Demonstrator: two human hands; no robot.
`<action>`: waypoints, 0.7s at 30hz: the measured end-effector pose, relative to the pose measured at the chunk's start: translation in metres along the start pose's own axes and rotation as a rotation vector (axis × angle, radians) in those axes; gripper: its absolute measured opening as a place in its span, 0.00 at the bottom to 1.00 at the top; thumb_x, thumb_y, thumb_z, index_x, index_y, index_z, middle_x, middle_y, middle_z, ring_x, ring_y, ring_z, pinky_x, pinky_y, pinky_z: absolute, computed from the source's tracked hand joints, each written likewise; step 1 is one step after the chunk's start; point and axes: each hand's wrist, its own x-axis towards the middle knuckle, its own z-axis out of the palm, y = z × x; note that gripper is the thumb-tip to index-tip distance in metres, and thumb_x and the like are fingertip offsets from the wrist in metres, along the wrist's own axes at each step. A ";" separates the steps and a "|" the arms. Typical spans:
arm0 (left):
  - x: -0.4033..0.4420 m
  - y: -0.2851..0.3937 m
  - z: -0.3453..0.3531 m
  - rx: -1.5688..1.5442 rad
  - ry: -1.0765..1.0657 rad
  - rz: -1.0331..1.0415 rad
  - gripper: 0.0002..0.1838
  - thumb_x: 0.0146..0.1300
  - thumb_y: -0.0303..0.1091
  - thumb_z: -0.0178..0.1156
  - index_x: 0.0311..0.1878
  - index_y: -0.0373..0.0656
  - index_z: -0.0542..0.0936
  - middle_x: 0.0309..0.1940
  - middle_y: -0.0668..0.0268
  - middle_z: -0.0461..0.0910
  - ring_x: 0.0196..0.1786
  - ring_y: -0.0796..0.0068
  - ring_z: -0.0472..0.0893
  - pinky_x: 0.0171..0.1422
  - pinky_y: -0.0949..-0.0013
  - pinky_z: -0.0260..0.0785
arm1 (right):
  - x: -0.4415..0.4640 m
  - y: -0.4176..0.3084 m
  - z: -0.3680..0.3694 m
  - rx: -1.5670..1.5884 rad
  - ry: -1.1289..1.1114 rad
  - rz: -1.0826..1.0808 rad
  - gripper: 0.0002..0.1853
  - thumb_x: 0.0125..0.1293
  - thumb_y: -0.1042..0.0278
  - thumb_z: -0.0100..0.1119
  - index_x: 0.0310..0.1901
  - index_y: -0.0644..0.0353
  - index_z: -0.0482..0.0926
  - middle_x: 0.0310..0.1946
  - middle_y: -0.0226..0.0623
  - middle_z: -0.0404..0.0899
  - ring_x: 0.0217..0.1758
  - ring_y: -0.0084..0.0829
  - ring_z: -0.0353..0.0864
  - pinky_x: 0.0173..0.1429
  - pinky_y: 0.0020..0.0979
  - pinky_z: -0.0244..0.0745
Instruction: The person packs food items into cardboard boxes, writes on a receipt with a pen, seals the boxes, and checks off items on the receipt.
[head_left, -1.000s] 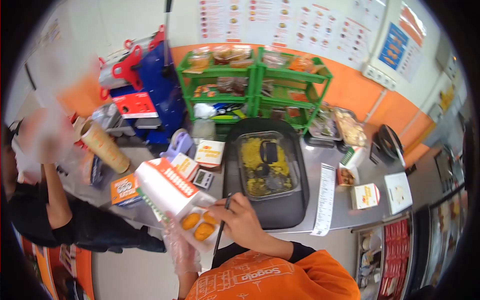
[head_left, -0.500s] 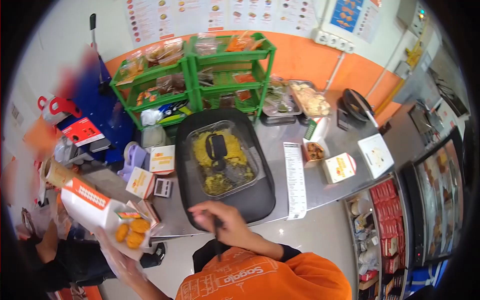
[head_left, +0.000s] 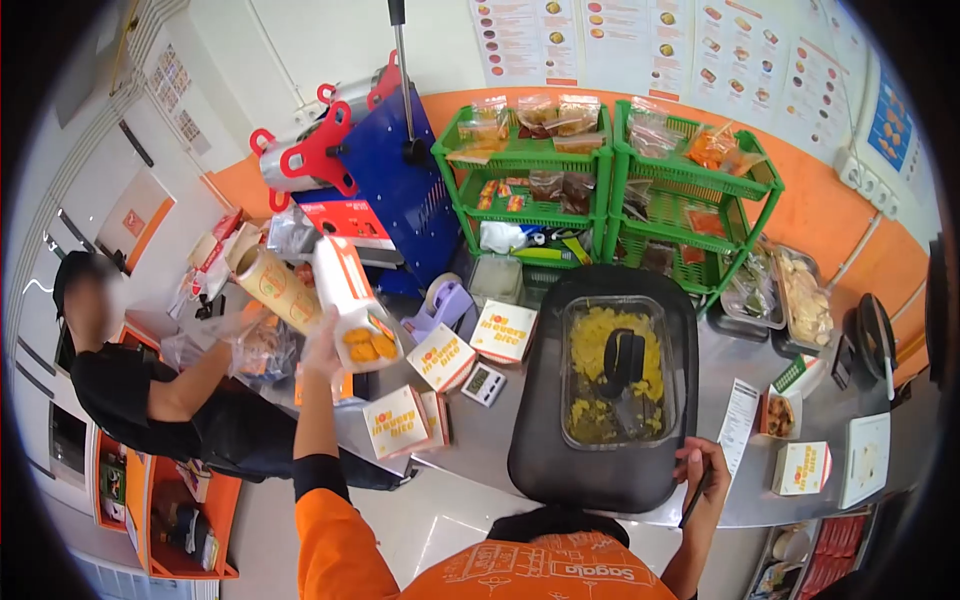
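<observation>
My left hand [head_left: 322,345], in a clear glove, grips an open white-and-orange takeaway box [head_left: 346,280] at the left end of the counter. Several golden nuggets [head_left: 368,346] and a small packet lie in its lower part. My right hand [head_left: 708,478] is closed around a thin black pen [head_left: 692,503], close to the front right corner of a large black tray [head_left: 535,440]. On that tray stands a clear container [head_left: 676,400] of yellow mashed food, with a black handled tool [head_left: 624,365] over the food.
Closed takeaway boxes [head_left: 440,358], a timer [head_left: 483,384] and a purple tape dispenser [head_left: 437,306] sit left of the tray. To its right are a paper receipt [head_left: 738,420] and a box of food [head_left: 779,416]. Green racks [head_left: 608,215] stand behind. A co-worker [head_left: 150,400] is at left.
My view has swung left. The nugget box has moved outward from my body in my left hand. My right hand has shifted rightward along the tray's front edge, still holding the pen.
</observation>
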 end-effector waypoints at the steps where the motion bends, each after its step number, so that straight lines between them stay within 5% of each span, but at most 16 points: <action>1: 0.016 -0.015 -0.015 0.017 -0.011 -0.010 0.29 0.70 0.46 0.59 0.67 0.37 0.68 0.57 0.55 0.77 0.57 0.58 0.80 0.61 0.53 0.74 | 0.005 0.002 0.001 -0.009 -0.003 0.013 0.12 0.75 0.64 0.53 0.48 0.64 0.78 0.32 0.32 0.80 0.27 0.17 0.72 0.33 0.20 0.67; 8: 0.022 -0.034 0.005 0.060 0.042 -0.099 0.23 0.71 0.38 0.58 0.63 0.34 0.70 0.52 0.57 0.79 0.52 0.61 0.80 0.58 0.53 0.75 | 0.022 0.005 0.019 -0.080 -0.034 0.149 0.13 0.75 0.62 0.54 0.46 0.66 0.77 0.32 0.36 0.79 0.31 0.20 0.75 0.35 0.22 0.71; 9: 0.064 -0.061 -0.037 0.105 0.014 -0.025 0.19 0.71 0.36 0.58 0.59 0.34 0.72 0.51 0.57 0.79 0.47 0.62 0.81 0.54 0.56 0.77 | 0.023 0.006 0.022 -0.094 -0.040 0.149 0.13 0.75 0.62 0.54 0.46 0.67 0.77 0.32 0.36 0.79 0.31 0.20 0.75 0.35 0.22 0.71; 12: 0.061 -0.042 -0.008 0.451 0.031 -0.001 0.14 0.69 0.32 0.58 0.53 0.33 0.75 0.46 0.59 0.80 0.41 0.64 0.82 0.49 0.61 0.77 | 0.023 0.006 0.027 -0.125 -0.062 0.128 0.14 0.75 0.62 0.53 0.47 0.67 0.77 0.32 0.36 0.80 0.32 0.20 0.76 0.35 0.22 0.71; 13: 0.098 -0.062 -0.045 0.721 -0.053 0.205 0.14 0.66 0.30 0.59 0.50 0.31 0.77 0.42 0.60 0.83 0.39 0.65 0.83 0.44 0.64 0.77 | 0.024 0.006 0.030 -0.128 -0.069 0.114 0.15 0.75 0.61 0.53 0.47 0.67 0.77 0.33 0.37 0.80 0.32 0.20 0.76 0.35 0.22 0.71; 16: 0.123 -0.074 -0.066 1.033 0.003 0.394 0.16 0.63 0.32 0.61 0.50 0.31 0.77 0.40 0.57 0.84 0.41 0.66 0.83 0.44 0.64 0.76 | 0.027 -0.005 0.041 -0.156 -0.088 0.108 0.13 0.74 0.63 0.54 0.47 0.67 0.78 0.34 0.38 0.81 0.34 0.23 0.79 0.38 0.25 0.73; 21: 0.108 -0.056 -0.036 1.184 0.169 0.387 0.18 0.66 0.38 0.56 0.49 0.32 0.77 0.40 0.43 0.82 0.46 0.44 0.82 0.50 0.51 0.73 | 0.044 -0.045 0.128 -0.175 -0.355 -0.272 0.09 0.68 0.71 0.60 0.48 0.62 0.80 0.35 0.40 0.83 0.39 0.27 0.84 0.44 0.29 0.76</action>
